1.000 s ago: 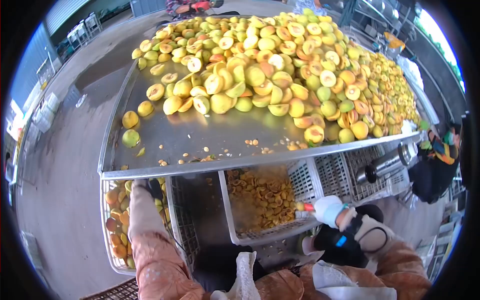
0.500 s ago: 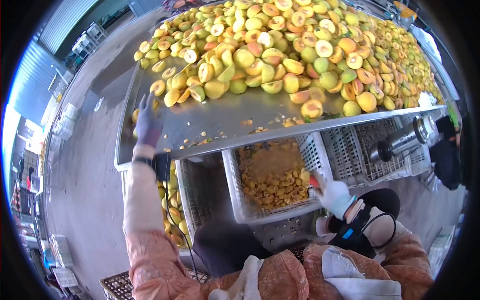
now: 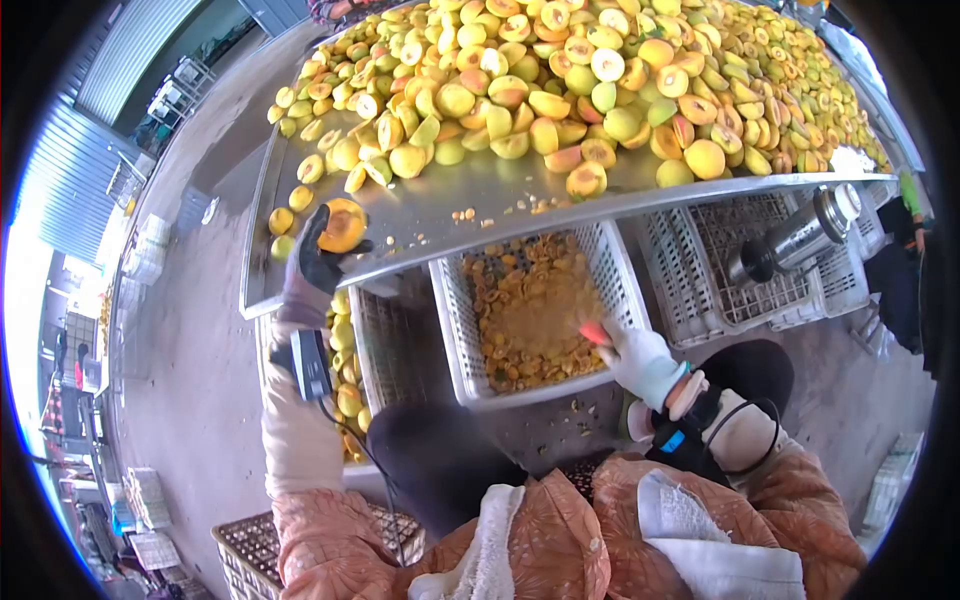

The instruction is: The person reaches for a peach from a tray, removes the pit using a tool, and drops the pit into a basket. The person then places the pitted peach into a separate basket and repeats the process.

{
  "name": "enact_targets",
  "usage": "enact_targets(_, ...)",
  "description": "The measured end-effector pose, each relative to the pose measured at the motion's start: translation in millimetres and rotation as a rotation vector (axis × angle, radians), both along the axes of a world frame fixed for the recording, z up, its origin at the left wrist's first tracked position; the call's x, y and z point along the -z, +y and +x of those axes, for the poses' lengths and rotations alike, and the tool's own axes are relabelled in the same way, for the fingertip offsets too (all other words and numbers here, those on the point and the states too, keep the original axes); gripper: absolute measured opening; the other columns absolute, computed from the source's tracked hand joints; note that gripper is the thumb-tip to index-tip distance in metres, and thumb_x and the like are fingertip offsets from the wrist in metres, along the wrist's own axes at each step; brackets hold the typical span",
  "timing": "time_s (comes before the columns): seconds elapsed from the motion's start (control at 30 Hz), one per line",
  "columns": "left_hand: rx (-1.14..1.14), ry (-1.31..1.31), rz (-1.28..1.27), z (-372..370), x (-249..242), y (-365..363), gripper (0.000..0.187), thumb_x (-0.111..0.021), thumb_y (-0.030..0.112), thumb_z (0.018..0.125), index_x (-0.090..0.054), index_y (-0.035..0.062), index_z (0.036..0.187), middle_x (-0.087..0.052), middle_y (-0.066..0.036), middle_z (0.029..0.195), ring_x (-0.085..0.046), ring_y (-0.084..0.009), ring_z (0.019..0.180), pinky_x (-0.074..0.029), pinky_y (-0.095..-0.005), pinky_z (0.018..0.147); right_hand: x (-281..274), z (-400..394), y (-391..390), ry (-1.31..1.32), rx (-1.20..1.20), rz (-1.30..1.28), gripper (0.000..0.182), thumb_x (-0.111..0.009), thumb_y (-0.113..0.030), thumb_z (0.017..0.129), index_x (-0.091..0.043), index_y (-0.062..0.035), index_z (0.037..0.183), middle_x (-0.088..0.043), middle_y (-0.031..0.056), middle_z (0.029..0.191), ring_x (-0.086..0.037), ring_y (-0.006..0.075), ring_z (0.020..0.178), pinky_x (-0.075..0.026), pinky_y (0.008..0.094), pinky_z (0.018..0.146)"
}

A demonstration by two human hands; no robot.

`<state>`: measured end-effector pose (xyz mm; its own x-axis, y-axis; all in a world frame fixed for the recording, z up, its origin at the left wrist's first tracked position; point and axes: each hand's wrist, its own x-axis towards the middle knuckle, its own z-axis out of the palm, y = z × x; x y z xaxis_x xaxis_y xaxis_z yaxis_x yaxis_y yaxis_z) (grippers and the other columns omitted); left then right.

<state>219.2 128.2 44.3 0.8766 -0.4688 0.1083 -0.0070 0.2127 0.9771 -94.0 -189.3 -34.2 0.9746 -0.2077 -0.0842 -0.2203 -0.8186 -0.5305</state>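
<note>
A halved yellow fruit (image 3: 343, 226), its cut face showing, is held in my left hand (image 3: 318, 262), which wears a dark glove over the left front part of the metal table (image 3: 440, 215). My right hand (image 3: 642, 364), in a white glove, is closed around a small red-handled tool (image 3: 595, 333) near the right side of a white crate (image 3: 455, 340). Small fruit pieces (image 3: 520, 364) lie inside that crate. Many halved yellow-green fruits (image 3: 500, 95) are heaped across the back of the table.
Empty-looking white crates (image 3: 690, 270) stand at the right under the table edge, with a metal cylinder (image 3: 790, 243) on them. More yellow fruit (image 3: 343, 350) fills a container at the left. A brown crate (image 3: 255, 545) is at the lower left. Someone's dark sleeve shows at the far right.
My left hand has drawn back toward the table's front edge and now holds a fruit half. My right hand has shifted slightly left and up with the red-handled tool. The whole view has shifted a little.
</note>
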Motion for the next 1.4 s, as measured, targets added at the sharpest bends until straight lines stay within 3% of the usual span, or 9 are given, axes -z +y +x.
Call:
enact_targets(0.17,0.247,0.383,-0.291,-130.3,-17.6,-56.3,0.047,-0.065,0.025,0.084,-0.051,-0.0010,0.121,-0.063,-0.012,0.108,-0.063,-0.0214,0.098,-0.051,-0.0316,0.084,-39.9,8.1,17.2,-0.200,-0.076,0.594,0.034,-0.062,-0.028,0.087,-0.057,-0.0038,0.111,-0.064,0.0164,0.081,-0.064,0.0281,0.077,-0.049,0.0375,0.069)
enact_targets(0.2,0.082,0.095,0.035,-141.8,1.9,-58.8,0.044,-0.063,0.015,0.083,-0.050,-0.0024,0.122,-0.062,-0.012,0.111,-0.062,-0.0203,0.100,-0.051,-0.0314,0.084,-51.0,6.7,24.6,-0.199,-0.017,0.674,0.034,-0.062,-0.028,0.087,-0.057,-0.0028,0.109,-0.063,0.0158,0.082,-0.064,0.0259,0.079,-0.048,0.0366,0.071)
enact_targets(0.23,0.115,0.280,-0.079,-158.2,0.6,-72.7,0.048,-0.066,0.007,0.079,-0.050,-0.0024,0.123,-0.061,-0.011,0.112,-0.061,-0.0186,0.100,-0.050,-0.0312,0.085,-60.3,6.4,31.7,-0.200,0.041,0.750,0.033,-0.062,-0.028,0.087,-0.058,-0.0018,0.107,-0.063,0.0152,0.083,-0.063,0.0237,0.082,-0.048,0.0356,0.073)
enact_targets(0.33,-0.078,-0.613,0.518,-200.7,5.3,-104.7,0.054,-0.066,-0.001,0.075,-0.046,-0.0026,0.125,-0.061,-0.011,0.109,-0.060,-0.0183,0.098,-0.048,-0.0304,0.087,-60.8,4.3,39.6,-0.158,0.071,0.757,0.031,-0.060,-0.026,0.088,-0.058,0.0007,0.104,-0.062,0.0170,0.080,-0.060,0.0253,0.076,-0.046,0.0363,0.070)
enact_targets(0.43,-0.089,-0.458,0.402,-209.2,34.1,-113.7,0.052,-0.066,-0.005,0.074,-0.046,-0.0029,0.122,-0.061,-0.010,0.108,-0.060,-0.0180,0.097,-0.049,-0.0292,0.084,-47.5,1.1,41.1,-0.148,0.091,0.705,0.028,-0.060,-0.023,0.088,-0.057,0.0010,0.103,-0.059,0.0194,0.074,-0.060,0.0281,0.070,-0.046,0.0371,0.066)
enact_targets(0.47,-0.010,0.318,-0.164,-206.5,39.7,-116.3,0.051,-0.066,-0.008,0.072,-0.046,-0.0018,0.119,-0.060,-0.010,0.108,-0.060,-0.0177,0.097,-0.051,-0.0281,0.081,-42.7,0.6,41.9,-0.163,0.065,0.647,0.027,-0.060,-0.023,0.088,-0.057,0.0012,0.101,-0.059,0.0226,0.074,-0.061,0.0332,0.070,-0.045,0.0389,0.065)
enact_targets(0.57,-0.005,0.099,0.144,-215.1,36.6,-125.0,0.051,-0.062,-0.013,0.072,-0.046,-0.0002,0.119,-0.059,-0.010,0.108,-0.060,-0.0172,0.095,-0.052,-0.0258,0.075,-39.9,-2.1,44.6,-0.217,0.056,0.570,0.027,-0.060,-0.024,0.088,-0.056,0.0005,0.099,-0.059,0.0258,0.077,-0.060,0.0409,0.075,-0.045,0.0424,0.063)
enact_targets(1.0,-0.242,0.125,-0.077,-224.0,66.7,-160.2,0.024,-0.046,0.017,0.094,-0.057,0.0033,0.111,-0.060,-0.009,0.102,-0.059,-0.0198,0.091,-0.050,-0.0305,0.078,-22.0,7.9,54.5,-0.035,0.091,0.551,0.028,-0.057,-0.025,0.091,-0.054,0.0004,0.103,-0.061,0.0257,0.081,-0.060,0.0432,0.082,-0.046,0.0453,0.066)
enact_targets(1.4,-0.219,0.285,-0.113,-213.6,76.1,-151.3,0.049,-0.035,0.041,0.100,-0.058,-0.0010,0.107,-0.061,-0.010,0.096,-0.059,-0.0181,0.084,-0.049,-0.0300,0.077,-22.3,17.9,56.0,0.117,-0.043,0.778,0.028,-0.052,-0.024,0.093,-0.060,0.0005,0.104,-0.065,0.0232,0.091,-0.063,0.0357,0.091,-0.048,0.0375,0.077)
